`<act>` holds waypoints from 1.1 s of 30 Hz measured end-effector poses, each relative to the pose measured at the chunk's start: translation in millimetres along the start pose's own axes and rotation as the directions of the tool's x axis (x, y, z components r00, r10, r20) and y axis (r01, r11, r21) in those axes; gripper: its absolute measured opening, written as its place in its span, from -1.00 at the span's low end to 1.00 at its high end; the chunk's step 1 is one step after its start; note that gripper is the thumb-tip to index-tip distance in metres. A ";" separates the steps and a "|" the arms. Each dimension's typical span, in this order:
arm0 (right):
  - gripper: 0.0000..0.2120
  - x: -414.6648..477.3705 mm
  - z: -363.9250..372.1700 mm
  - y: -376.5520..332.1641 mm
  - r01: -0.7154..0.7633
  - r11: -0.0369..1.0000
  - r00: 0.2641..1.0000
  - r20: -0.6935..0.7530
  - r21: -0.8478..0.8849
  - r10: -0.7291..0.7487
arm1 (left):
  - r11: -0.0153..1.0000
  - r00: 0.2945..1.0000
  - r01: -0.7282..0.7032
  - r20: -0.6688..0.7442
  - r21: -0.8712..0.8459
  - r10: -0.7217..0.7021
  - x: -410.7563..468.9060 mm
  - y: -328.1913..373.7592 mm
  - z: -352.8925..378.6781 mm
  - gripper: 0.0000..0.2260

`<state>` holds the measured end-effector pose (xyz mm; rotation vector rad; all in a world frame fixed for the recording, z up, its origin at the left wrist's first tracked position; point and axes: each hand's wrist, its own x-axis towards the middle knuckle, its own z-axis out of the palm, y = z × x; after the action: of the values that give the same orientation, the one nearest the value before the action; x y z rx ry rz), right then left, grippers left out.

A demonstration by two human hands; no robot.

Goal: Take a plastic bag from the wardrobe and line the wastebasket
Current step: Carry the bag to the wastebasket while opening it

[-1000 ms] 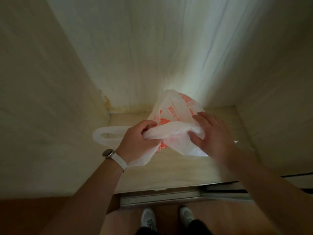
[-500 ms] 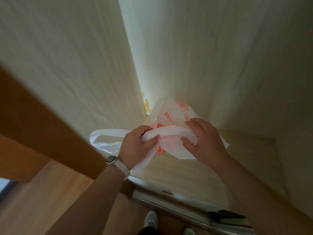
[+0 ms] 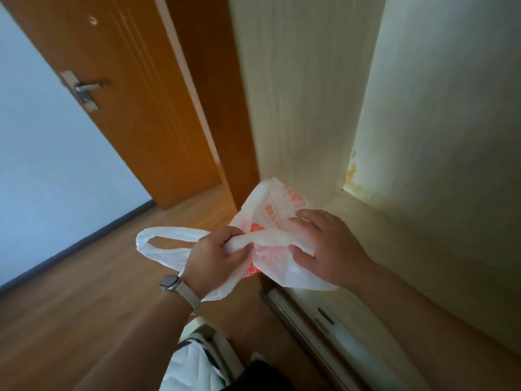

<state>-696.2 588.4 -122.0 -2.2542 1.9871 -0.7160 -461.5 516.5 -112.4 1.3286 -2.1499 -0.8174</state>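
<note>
Two hands, left (image 3: 217, 256), right (image 3: 328, 249), gripping plastic bag (image 3: 270, 211)

Centre: white plastic bag (image 3: 272, 218) with orange print, bunched neck gripped by left hand (image 3: 214, 258), body pinched by right hand (image 3: 327, 246) at its 3 o'clock. Handle loop (image 3: 169, 232) hanging out toward 9 o'clock. Watch (image 3: 172, 282) on left wrist. Pale wardrobe (image 3: 423, 122) at 1–3 o'clock. Orange-brown door (image 3: 135, 108) at 10 o'clock. Shoe (image 3: 197, 333) at 6.
</note>
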 end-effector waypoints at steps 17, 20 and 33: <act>-0.55 149.5 112.7 -141.8 0.358 0.928 0.866 0.337 0.099 -0.370 | 0.953 0.860 0.303 -0.430 -0.006 -0.276 -35.3 -154.6 -132.0 -0.88; -0.54 186.6 133.2 -158.0 0.377 0.923 0.851 0.363 0.082 -0.380 | 0.945 0.838 0.325 -0.455 -0.025 -0.300 -19.8 -184.4 -148.9 -0.88; -0.52 303.5 220.9 -261.3 0.519 0.826 0.723 0.401 0.221 -0.562 | 0.893 0.619 0.365 -0.647 -0.265 -0.445 -9.6 -266.4 -231.4 -0.86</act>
<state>-352.2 287.5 -138.6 -2.6478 1.0598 -0.2421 -138.1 377.3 -137.1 1.7456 -1.2021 -0.4495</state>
